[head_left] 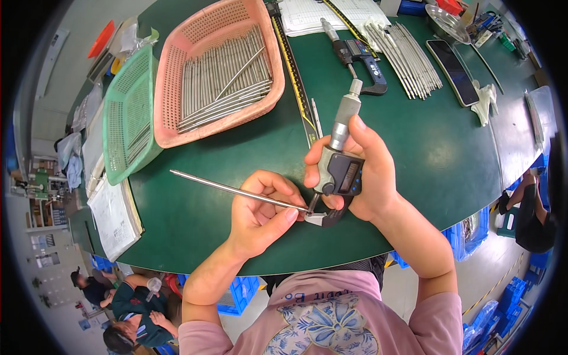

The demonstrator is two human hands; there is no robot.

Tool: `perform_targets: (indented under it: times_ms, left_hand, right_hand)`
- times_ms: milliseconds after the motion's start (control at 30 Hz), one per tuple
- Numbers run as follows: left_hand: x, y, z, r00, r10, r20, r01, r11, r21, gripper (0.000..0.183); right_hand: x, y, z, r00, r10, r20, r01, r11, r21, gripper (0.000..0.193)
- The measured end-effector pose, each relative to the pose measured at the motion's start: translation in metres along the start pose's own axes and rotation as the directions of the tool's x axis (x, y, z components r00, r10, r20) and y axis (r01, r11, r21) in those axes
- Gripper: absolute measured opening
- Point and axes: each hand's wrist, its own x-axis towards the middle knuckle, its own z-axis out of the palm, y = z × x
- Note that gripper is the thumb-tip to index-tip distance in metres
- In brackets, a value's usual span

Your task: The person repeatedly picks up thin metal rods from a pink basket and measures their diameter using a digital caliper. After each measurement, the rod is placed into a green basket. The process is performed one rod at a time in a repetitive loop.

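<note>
Between the thumb and fingers of my left hand (263, 213) is a slim metal rod (228, 188), its free end pointing up and to the left. My right hand (371, 171) is wrapped round a digital micrometer (340, 168) with a grey thimble and a small display. The rod's right end sits at the micrometer's jaws, near the bottom of its frame. Whether the jaws touch the rod is too small to tell. A pink basket (171, 133) holding many similar rods stands beyond my left hand.
Left of the pink basket stands a green basket (112, 160) with some rods, near a paper notebook (115, 225). A second micrometer (370, 71), a row of rods (408, 62), a phone (452, 71) and a long caliper (296, 89) lie on the green table (248, 254). People sit at lower left.
</note>
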Motion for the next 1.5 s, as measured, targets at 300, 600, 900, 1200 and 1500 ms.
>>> perform_targets:
  times_ms: [300, 600, 900, 1200, 1500]
  left_hand:
    - [0.0005, 0.0002, 0.0017, 0.992, -0.063, -0.107, 0.067, 0.997, 0.039, 0.021]
    - [0.0025, 0.0052, -0.0013, 0.996, -0.092, -0.017, 0.092, 0.996, -0.004, 0.024]
    - [0.0022, 0.003, -0.0046, 0.996, -0.074, 0.056, 0.076, 0.996, -0.047, 0.027]
    - [0.0018, -0.0002, -0.0064, 0.994, -0.058, 0.094, 0.063, 0.997, -0.052, 0.028]
    - [0.0019, 0.0027, -0.0034, 0.997, -0.076, 0.009, 0.076, 0.997, 0.01, 0.019]
  right_hand:
    - [-0.0003, -0.0003, -0.0014, 0.997, -0.049, 0.056, 0.051, 0.998, -0.029, 0.062]
    - [0.0022, -0.0013, -0.0008, 1.0, 0.017, 0.024, -0.017, 1.0, 0.013, 0.064]
    - [0.001, -0.0006, -0.0019, 0.999, 0.028, 0.017, -0.028, 0.999, 0.042, 0.066]
    - [-0.0011, -0.0013, -0.0016, 1.0, 0.002, 0.02, -0.001, 1.0, -0.027, 0.064]
    - [-0.0002, -0.0009, -0.0016, 0.999, -0.019, 0.039, 0.021, 0.998, -0.055, 0.065]
